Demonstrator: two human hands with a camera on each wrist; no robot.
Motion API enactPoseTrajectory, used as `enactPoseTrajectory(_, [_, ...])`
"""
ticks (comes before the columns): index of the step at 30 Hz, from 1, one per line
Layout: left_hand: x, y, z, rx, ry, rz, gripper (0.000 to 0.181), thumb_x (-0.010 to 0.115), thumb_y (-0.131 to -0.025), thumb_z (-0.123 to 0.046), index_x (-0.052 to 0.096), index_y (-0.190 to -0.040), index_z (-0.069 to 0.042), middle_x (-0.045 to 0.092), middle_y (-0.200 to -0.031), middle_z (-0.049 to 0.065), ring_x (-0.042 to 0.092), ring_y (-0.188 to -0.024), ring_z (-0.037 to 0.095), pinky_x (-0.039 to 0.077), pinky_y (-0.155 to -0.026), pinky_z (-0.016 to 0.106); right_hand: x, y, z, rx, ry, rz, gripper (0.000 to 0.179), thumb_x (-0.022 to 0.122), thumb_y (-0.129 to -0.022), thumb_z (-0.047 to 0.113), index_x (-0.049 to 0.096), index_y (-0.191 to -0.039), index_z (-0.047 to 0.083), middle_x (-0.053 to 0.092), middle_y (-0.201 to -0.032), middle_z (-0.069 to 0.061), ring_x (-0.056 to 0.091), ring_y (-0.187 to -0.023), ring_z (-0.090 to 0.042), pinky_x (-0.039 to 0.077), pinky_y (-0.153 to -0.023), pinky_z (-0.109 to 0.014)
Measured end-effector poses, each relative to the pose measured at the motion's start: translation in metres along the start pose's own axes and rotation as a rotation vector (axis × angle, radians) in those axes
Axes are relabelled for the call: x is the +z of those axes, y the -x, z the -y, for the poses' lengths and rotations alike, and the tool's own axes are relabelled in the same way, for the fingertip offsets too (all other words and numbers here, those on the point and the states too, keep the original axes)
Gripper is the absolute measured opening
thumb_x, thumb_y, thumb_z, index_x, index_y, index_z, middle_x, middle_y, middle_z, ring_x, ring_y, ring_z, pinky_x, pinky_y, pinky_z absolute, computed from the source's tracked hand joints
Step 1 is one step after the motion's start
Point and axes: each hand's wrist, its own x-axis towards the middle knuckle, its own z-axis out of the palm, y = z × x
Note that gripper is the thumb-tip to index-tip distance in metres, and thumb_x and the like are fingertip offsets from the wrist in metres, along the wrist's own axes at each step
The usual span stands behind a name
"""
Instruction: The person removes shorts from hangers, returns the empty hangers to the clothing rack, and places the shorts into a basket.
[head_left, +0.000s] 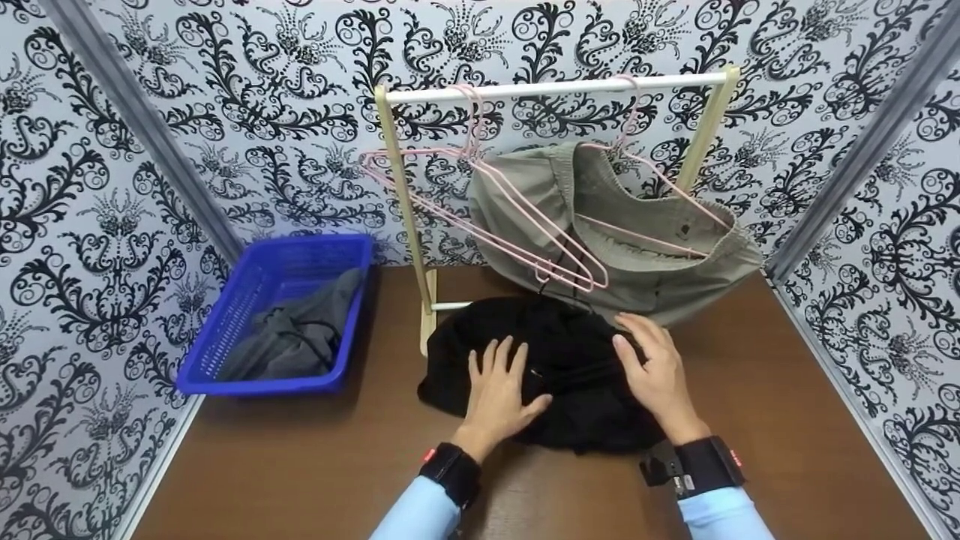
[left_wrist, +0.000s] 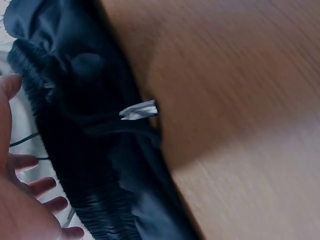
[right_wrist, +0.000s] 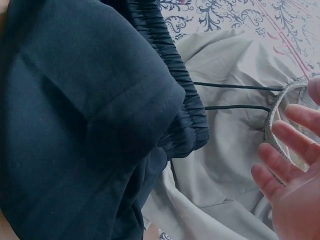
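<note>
A black garment with a gathered elastic waistband [head_left: 592, 405] lies bunched on the table in the head view. My left hand [head_left: 496, 397] is over its left part, fingers spread. Above its right edge is my right hand [head_left: 660, 371], with fingers extended and nothing held. In the left wrist view a silver tip [left_wrist: 139, 110] shows at the end of the black cord. The right wrist view has the black garment [right_wrist: 85, 110] folded over beside its ribbed waistband. Behind it, a beige elastic-waist garment [head_left: 517, 187] with dark drawstrings hangs on a pink hanger [head_left: 675, 187].
A small rack with a white rail [head_left: 540, 88] and wooden posts stands behind the black garment. Pink hangers [head_left: 517, 196] hang from its left side, their lower ends reaching over the black garment. At left, a blue basket [head_left: 199, 360] contains a grey garment [head_left: 300, 337]. Patterned walls enclose the table.
</note>
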Motion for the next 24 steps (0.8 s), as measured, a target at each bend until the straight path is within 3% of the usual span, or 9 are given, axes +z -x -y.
enactPoseTrajectory(9, [0.014,-0.008,-0.001,0.004,-0.030,0.097,0.102,0.076,-0.078,-0.069,0.043,-0.156,-0.012,0.040,-0.160,0.020,0.038,-0.147,0.042,0.027,-0.115,0.069,-0.001,0.005,0.001,0.074,-0.017,0.065,0.032,0.063,-0.099,0.004,0.067,-0.130,-0.004,0.062,-0.135,-0.023,0.054,-0.125,-0.040,0.041,-0.101,-0.054])
enactPoseTrajectory(16, [0.024,-0.016,-0.006,-0.015,-0.035,0.208,0.110,0.074,-0.077,-0.075,0.034,-0.162,-0.017,0.028,-0.167,0.018,0.027,-0.153,0.042,0.023,-0.118,0.069,-0.002,0.005,0.002,0.084,-0.020,0.050,0.031,0.064,-0.099,0.004,0.068,-0.129,-0.004,0.063,-0.135,-0.022,0.054,-0.126,-0.039,0.040,-0.102,-0.047])
enactPoseTrajectory(24, [0.029,-0.026,-0.010,-0.026,-0.101,0.302,0.120,0.074,-0.071,-0.080,0.026,-0.165,-0.023,0.020,-0.171,0.013,0.021,-0.156,0.041,0.024,-0.116,0.071,0.000,0.006,0.001,0.084,-0.026,0.049,0.030,0.064,-0.098,0.003,0.069,-0.128,-0.002,0.063,-0.134,-0.022,0.054,-0.127,-0.040,0.040,-0.102,-0.050])
